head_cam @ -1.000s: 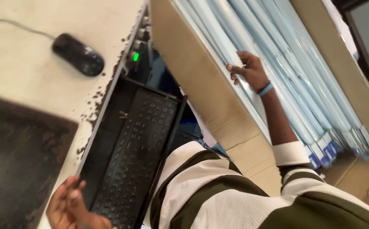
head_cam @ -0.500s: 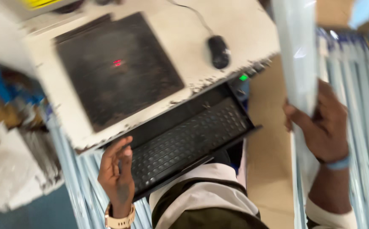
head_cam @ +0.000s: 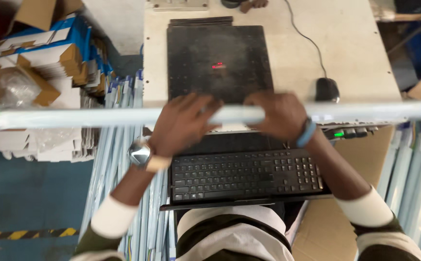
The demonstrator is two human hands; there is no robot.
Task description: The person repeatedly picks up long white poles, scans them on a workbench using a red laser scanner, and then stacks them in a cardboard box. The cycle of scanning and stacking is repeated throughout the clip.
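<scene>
Left hand (head_cam: 181,124) closed over a long white tube (head_cam: 75,117), fingers wrapped across its top, wristwatch (head_cam: 140,154) on the wrist. Right hand (head_cam: 275,115) gripping the same tube just beside the left, blue wristband (head_cam: 306,134) at the wrist. Tube held level, spanning the whole view from left edge to right edge, above the front edge of the white table (head_cam: 355,43) and clear of it as far as can be judged.

Directly below the hands: black keyboard (head_cam: 244,174) on a pull-out tray, over the lap. Beyond the hands: dark square plate (head_cam: 217,60) flat on the table, small red light mark (head_cam: 218,65) near its centre. Black mouse (head_cam: 327,89) to the right of the plate, cable running up the tabletop. Green indicator lamp (head_cam: 338,134) under the table edge at right.

Bundles of long packaged tubes (head_cam: 118,145) standing left of the table, more at far right (head_cam: 413,164). Stacked blue-and-white cartons (head_cam: 51,48) at upper left. Blue floor with a yellow-black stripe (head_cam: 27,234) at lower left.
</scene>
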